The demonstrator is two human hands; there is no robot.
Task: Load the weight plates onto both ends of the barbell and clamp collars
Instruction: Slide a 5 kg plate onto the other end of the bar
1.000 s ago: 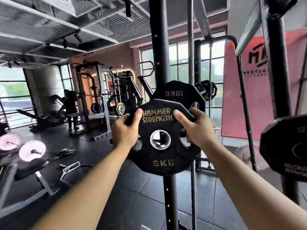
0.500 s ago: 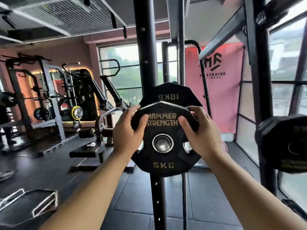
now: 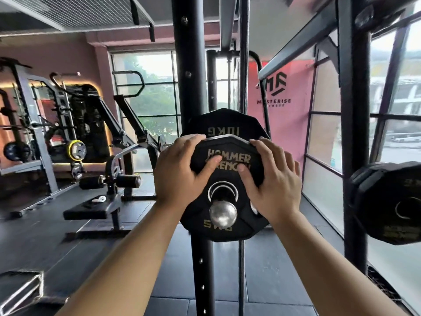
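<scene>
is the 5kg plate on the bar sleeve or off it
On. The silver sleeve end pokes out through the centre hole of the 5kg plate; the left hand and right hand grip its upper edge.

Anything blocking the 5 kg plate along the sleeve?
Nothing visible. The black 5 kg plate, gripped by the left hand and right hand, is already over the chrome sleeve end; behind it only the black 10 kg plate.

5 kg plate [image 3: 230,156]: black, many-sided, gold "HAMMER STRENGTH" lettering, upright, seated on the barbell sleeve [image 3: 223,214], whose rounded chrome end projects through the bore. 10 kg plate [image 3: 224,124]: black, larger, upright, directly behind the first, marking inverted.
</scene>
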